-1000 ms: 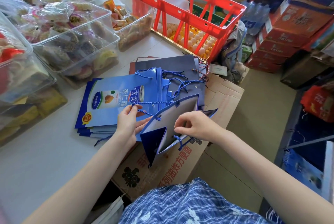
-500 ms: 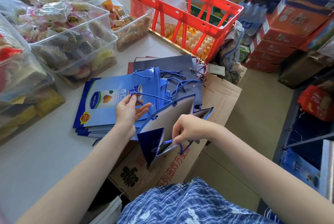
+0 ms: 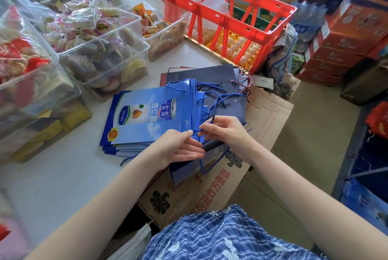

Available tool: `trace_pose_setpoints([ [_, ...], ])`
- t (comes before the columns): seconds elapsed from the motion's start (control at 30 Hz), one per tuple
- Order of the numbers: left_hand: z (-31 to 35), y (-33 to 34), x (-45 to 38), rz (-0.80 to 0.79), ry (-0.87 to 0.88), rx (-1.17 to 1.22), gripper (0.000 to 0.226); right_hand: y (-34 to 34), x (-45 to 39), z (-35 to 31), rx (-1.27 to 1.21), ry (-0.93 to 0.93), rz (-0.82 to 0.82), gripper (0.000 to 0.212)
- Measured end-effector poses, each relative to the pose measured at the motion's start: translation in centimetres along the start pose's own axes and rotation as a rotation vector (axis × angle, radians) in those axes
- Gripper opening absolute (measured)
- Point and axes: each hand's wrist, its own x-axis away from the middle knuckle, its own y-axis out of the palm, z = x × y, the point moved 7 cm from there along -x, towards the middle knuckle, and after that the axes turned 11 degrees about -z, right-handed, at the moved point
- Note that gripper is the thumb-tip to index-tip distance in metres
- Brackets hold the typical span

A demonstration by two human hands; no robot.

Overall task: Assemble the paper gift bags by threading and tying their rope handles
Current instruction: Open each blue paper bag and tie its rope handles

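Bag (image 3: pixel 189 170): dark blue paper, folded flat, lying at table edge over carton (image 3: pixel 210 194), partly under both hands. Kept close to body, likely for easy reach to handle holes.

Rope (image 3: pixel 206 125): blue cord, near end pinched at bag's upper edge, loose loop trailing down bag's right side. Judged mid-tying or mid-threading; knot itself too small to tell.

Left hand (image 3: pixel 180 147): palm up, fingers nearly straight and relaxed, thumb tip (image 3: pixel 190 132) touching rope by right fingertips. Apparently steadying cord and pinning bag flat.

Right hand (image 3: pixel 222 131): fingers curled, pinching rope end between thumb and forefinger, short dark tip sticking up above knuckles. Held high, probably to pull cord taut.

Stack (image 3: pixel 147 117): light blue printed bags, flat, just beyond hands, rope handles fitted and fanned rightward. Presumably finished pile, placed within arm's reach.

Navy bags (image 3: pixel 220 79): flat, behind stack, eyelets visible.

Crate (image 3: pixel 226 14): red, at far table edge, eggs beneath.

Tubs (image 3: pixel 100 45): clear plastic, wrapped snacks, along left side.
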Motion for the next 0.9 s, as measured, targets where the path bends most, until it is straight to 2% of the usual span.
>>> trace_pose_setpoints([
  [0.07,-0.1,-0.5,-0.5,0.018,0.007,0.125,0.035,0.7,0.2,-0.2,0.053,-0.024,-0.084,0.015],
  [0.17,0.3,-0.5,-0.8,0.031,0.023,0.09,0.026,1.9,0.7,-0.3,0.149,-0.012,-0.234,0.012],
  [0.23,0.6,-0.8,-0.9,0.072,0.046,0.079,0.014,1.9,0.8,-0.3,0.189,0.006,-0.253,0.013],
  [0.33,0.9,-1.3,-1.1,0.114,0.138,0.067,0.008,0.7,0.7,-0.2,0.205,0.005,-0.141,0.014],
  [0.43,1.2,-1.7,-0.9,0.18,0.271,-0.055,0.003,-0.5,0.4,0.2,0.163,0.013,0.029,0.011],
  [0.5,1.1,-1.7,-0.7,0.196,0.334,-0.161,0.007,-0.6,0.1,0.3,0.162,0.031,0.104,0.013],
  [0.63,0.8,-2.2,-0.3,0.215,0.408,-0.202,0.01,-0.7,-0.7,0.5,0.182,0.077,0.209,0.018],
  [0.7,1.0,-2.3,-0.1,0.232,0.455,-0.251,0.014,-0.6,-1.0,0.5,0.221,0.074,0.22,0.011],
  [0.77,1.5,-2.1,0.0,0.223,0.509,-0.351,0.015,-0.2,-1.3,0.5,0.381,0.083,0.184,0.004],
  [0.83,1.6,-2.0,0.1,0.232,0.531,-0.428,0.012,0.3,-1.5,0.2,0.572,0.079,0.139,0.01],
  [0.9,1.6,-2.4,0.1,0.26,0.53,-0.411,0.012,0.9,-1.5,0.0,0.651,0.067,0.081,0.015],
])
